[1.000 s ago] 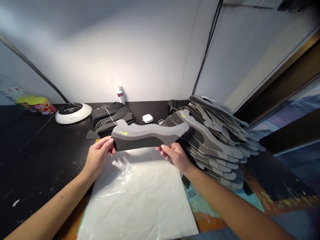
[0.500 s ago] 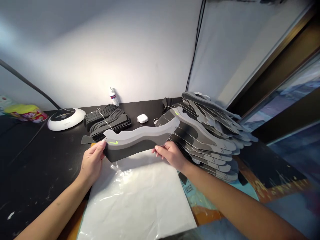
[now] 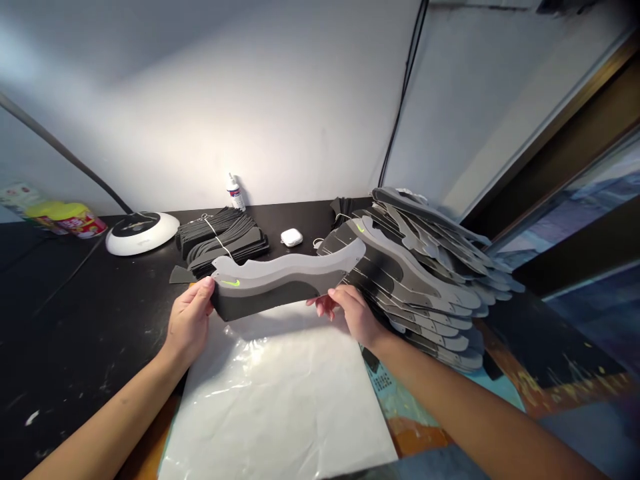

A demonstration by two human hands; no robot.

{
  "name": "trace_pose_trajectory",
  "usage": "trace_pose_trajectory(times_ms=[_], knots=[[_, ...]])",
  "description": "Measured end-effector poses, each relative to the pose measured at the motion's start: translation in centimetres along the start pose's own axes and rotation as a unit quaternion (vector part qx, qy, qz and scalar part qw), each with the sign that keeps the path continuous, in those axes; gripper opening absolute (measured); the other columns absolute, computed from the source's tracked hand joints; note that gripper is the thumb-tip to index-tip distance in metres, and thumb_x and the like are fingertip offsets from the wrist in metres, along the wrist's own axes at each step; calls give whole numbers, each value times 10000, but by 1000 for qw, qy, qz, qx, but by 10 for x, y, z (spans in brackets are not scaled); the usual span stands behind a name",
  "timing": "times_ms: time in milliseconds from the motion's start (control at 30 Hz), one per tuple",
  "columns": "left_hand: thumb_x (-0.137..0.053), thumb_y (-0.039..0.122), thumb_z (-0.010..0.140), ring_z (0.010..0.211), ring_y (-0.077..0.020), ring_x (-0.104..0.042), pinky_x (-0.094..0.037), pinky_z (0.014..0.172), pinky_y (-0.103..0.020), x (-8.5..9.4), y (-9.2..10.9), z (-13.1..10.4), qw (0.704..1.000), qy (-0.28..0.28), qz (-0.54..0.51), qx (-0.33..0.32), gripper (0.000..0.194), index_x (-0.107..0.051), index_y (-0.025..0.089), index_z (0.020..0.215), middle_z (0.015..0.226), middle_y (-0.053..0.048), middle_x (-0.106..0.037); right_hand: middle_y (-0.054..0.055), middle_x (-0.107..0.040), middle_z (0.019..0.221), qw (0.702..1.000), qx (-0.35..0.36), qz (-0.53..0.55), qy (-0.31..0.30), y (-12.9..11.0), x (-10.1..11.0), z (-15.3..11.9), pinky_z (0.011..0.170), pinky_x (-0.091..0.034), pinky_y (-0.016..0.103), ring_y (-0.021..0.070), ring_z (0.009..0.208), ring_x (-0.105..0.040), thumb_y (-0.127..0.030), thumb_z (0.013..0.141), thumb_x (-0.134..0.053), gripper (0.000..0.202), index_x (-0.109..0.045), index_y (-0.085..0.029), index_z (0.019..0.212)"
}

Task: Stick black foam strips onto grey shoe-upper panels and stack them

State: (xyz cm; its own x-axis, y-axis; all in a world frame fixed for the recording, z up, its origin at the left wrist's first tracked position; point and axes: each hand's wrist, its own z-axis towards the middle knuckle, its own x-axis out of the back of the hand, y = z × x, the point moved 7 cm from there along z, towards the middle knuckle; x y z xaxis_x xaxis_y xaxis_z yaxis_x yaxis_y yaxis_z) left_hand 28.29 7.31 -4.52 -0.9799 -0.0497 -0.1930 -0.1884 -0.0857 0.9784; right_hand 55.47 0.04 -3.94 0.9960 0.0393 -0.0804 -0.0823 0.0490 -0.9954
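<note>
A curved grey and black panel with a small yellow-green swoosh is held up over a white plastic-covered sheet. My left hand pinches its left end, thumb in front beside the swoosh. My right hand grips the lower edge near the right end, with thumb in front and the other fingers partly hidden behind. To the right lies a large fanned stack of similar grey panels. Behind the held panel sits a bundle of dark strips tied with string.
A white lamp base and a red and yellow container stand at the left. Near the wall are a small white bottle, a white case and a second dark bundle. Black cables run down the wall.
The view has shifted slightly, so things appear a little further right. My right hand's thumb has moved slightly right along the panel's lower edge, and its fingers behind are more spread.
</note>
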Motion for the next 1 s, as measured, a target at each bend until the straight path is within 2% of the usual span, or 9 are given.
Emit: trace_pose_trajectory(times_ms=[267, 467, 567, 700, 800, 1000], knots=[[-787, 501, 739, 589, -122, -425, -350, 533, -238, 1, -2, 0, 1000, -20, 4, -2, 363, -664, 163, 686, 655, 11, -572, 77, -647, 618, 1000, 4, -1, -3, -2, -1, 0, 543, -365, 282, 260, 878, -691, -458, 835, -508, 404, -539, -211, 517], [-833, 515, 680, 625, -123, -463, -376, 546, -220, 4, -1, 1, 1000, 3, -13, -15, 365, -716, 182, 771, 656, 24, -591, 77, -652, 650, 1000, -4, 3, -11, 2, -3, 1, 547, -362, 275, 233, 856, -672, -479, 858, -500, 423, -541, -208, 536], [-836, 524, 678, 606, -120, -452, -363, 530, -222, 4, 1, 1, 1000, 8, -16, -22, 374, -707, 179, 747, 648, 25, -589, 50, -640, 679, 1000, 2, -9, -7, 4, -2, 1, 564, -368, 272, 172, 726, -615, -475, 901, -488, 422, -553, -203, 585], [-832, 551, 678, 668, -148, -528, -420, 588, -234, 1, 4, 0, 1000, 4, -20, -22, 407, -716, 170, 766, 726, -7, -659, -3, -623, 718, 1000, 15, -20, 15, 6, 2, 2, 565, -362, 266, 104, 550, -463, -483, 932, -521, 380, -529, -203, 676], [-831, 539, 682, 679, -162, -556, -428, 590, -242, 1, 5, 0, 1000, 5, -24, -19, 403, -722, 165, 784, 747, -22, -686, -16, -620, 717, 999, 18, -5, 34, 5, 6, 3, 553, -355, 257, 98, 541, -458, -507, 931, -546, 386, -488, -208, 694], [-827, 558, 675, 697, -170, -589, -439, 597, -242, 3, 2, -1, 1000, 6, -21, -10, 437, -736, 152, 810, 778, -36, -713, -19, -615, 670, 995, 31, 38, 92, 4, 18, 5, 565, -418, 264, 114, 534, -497, -554, 913, -565, 403, -508, -215, 702]])
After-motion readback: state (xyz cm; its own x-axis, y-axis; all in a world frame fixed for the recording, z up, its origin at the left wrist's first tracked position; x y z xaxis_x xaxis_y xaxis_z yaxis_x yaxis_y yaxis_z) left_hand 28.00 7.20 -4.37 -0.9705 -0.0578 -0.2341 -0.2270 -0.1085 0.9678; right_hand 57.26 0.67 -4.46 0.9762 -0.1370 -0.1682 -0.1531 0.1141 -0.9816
